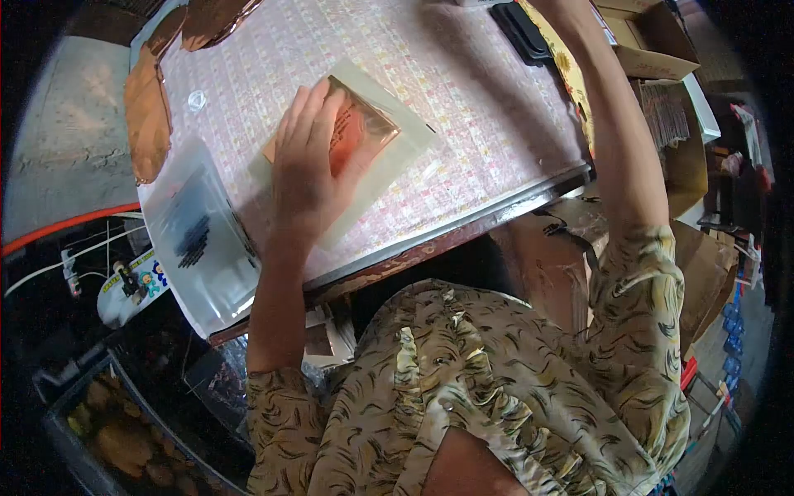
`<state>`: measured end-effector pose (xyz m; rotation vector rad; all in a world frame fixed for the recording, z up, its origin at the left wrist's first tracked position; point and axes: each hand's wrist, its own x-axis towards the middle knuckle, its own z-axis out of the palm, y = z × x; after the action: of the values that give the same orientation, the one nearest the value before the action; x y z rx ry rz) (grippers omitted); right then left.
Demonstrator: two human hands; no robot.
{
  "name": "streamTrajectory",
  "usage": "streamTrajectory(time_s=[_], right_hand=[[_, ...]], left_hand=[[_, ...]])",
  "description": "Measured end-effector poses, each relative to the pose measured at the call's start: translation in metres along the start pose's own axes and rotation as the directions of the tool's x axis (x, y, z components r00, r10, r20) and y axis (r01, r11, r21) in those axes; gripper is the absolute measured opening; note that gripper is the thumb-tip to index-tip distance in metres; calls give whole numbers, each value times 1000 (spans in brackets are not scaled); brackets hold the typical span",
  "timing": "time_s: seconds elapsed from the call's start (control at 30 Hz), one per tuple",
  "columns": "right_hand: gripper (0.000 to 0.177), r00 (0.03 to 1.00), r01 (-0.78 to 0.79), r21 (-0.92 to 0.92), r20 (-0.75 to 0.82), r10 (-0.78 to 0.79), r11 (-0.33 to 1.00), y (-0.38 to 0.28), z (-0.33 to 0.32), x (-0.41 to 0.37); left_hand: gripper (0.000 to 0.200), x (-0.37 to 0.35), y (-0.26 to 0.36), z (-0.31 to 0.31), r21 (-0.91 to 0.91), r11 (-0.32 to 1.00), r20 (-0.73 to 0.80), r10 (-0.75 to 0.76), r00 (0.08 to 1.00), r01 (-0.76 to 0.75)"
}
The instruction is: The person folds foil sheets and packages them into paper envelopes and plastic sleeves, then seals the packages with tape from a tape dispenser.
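My left hand [310,149] lies flat with its fingers stretched out over a shiny copper-coloured flat packet [376,124] bearing small dark print. A reddish patch shows on the packet beside the thumb. Beneath the packet is a larger pale greenish sheet [405,153], set at an angle on the table. My right forearm [616,124] reaches up along the table's right side. The right hand itself lies beyond the top edge of the view. Nearest to that arm are a black flat case [521,33], which looks like an ink pad, and a yellow patterned strip [571,78].
A pink-and-white patterned cloth covers the table [480,116]. Clear plastic bags [194,240] hang over its left corner. Copper-coloured sheets [149,120] lie along the left edge. Open cardboard boxes [653,50] stand on the right. A dark crate [116,430] sits below left.
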<state>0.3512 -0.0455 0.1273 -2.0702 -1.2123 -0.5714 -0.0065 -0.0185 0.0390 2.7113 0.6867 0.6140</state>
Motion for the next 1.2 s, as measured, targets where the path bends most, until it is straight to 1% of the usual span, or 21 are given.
streamTrajectory(time_s=[0.03, 0.07, 0.1, 0.13, 0.17, 0.23, 0.27, 0.3, 0.37, 0.43, 0.47, 0.5, 0.7, 0.77, 0.8, 0.87, 0.9, 0.97, 1.1, 1.17, 1.2], right_hand=[[23, 1000, -6, -6, 1, 6, 1000, -14, -25, -14], [22, 981, -121, 99, 162, 104, 988, -31, -55, -30], [18, 945, -149, 227, 319, 71, 962, -28, -68, -51], [17, 883, -215, 334, 469, 37, 918, -24, -82, -71], [22, 809, -207, 478, 574, -125, 854, -3, -85, -105], [19, 809, -130, 424, 568, -152, 896, -28, -103, -142], [17, 779, -145, 465, 597, -189, 873, -29, -107, -157], [18, 739, -327, 522, 660, -131, 788, -40, -113, -170], [17, 642, -424, 383, 766, -25, 821, -49, -118, -188], [15, 653, -404, 403, 756, -50, 821, -58, -120, -203], [15, 679, -358, 450, 727, -103, 818, -59, -117, -211], [15, 743, -278, 530, 647, -170, 801, -62, -114, -216], [11, 791, -170, 478, 588, -170, 862, -67, -101, -226], [11, 836, -106, 497, 513, -194, 861, -67, -92, -229], [11, 839, -109, 496, 511, -188, 862, -67, -90, -228], [15, 859, 8, 432, 459, -228, 902, -68, -87, -227], [15, 860, 6, 430, 459, -224, 903, -68, -84, -228], [20, 880, 113, 421, 379, -287, 900, -67, -75, -231], [20, 866, 176, 364, 385, -320, 915, -68, -63, -233], [18, 875, 183, 360, 365, -318, 915, -68, -58, -232], [18, 876, 179, 357, 366, -314, 917, -67, -57, -231]], left_hand=[[63, 1, 15, -17, -40, 998, 28, 54, 998, -53], [62, 0, 26, -25, -81, 991, 52, 109, 993, -104], [62, -4, 32, -23, -85, 991, 55, 112, 992, -107], [58, -8, 38, -21, -152, 987, 94, 67, 993, -52], [55, -11, 41, -19, -213, 977, 137, 24, 990, 6], [52, -13, 37, -11, -202, 979, 96, 23, 995, -3], [49, -13, 36, -8, -192, 981, 55, 21, 998, -10], [49, -14, 37, -8, -190, 982, 56, 25, 998, -14], [39, -13, 39, -8, -146, 988, 33, 53, 998, -48], [34, -15, 41, -6, -103, 990, 2, 92, 996, -92], [29, -15, 43, -4, -64, 989, -29, 129, 991, -131], [29, -14, 44, -4, -58, 989, -25, 134, 991, -135], [23, -13, 45, 1, -60, 988, -75, 138, 988, -142], [22, -12, 43, 0, -104, 984, -55, 138, 989, -143], [22, -11, 41, -1, -104, 984, -53, 143, 988, -148], [21, -8, 37, -2, -169, 978, -38, 120, 992, -125], [21, -8, 37, -2, -170, 977, -35, 123, 992, -127], [20, -8, 36, -2, -183, 974, -20, 132, 991, -134], [20, 0, 32, -9, -148, 969, 29, 204, 979, -198], [22, 5, 14, -1, -79, 981, -77, 169, 983, -175], [22, 6, 6, -1, -81, 981, -75, 172, 982, -178]])
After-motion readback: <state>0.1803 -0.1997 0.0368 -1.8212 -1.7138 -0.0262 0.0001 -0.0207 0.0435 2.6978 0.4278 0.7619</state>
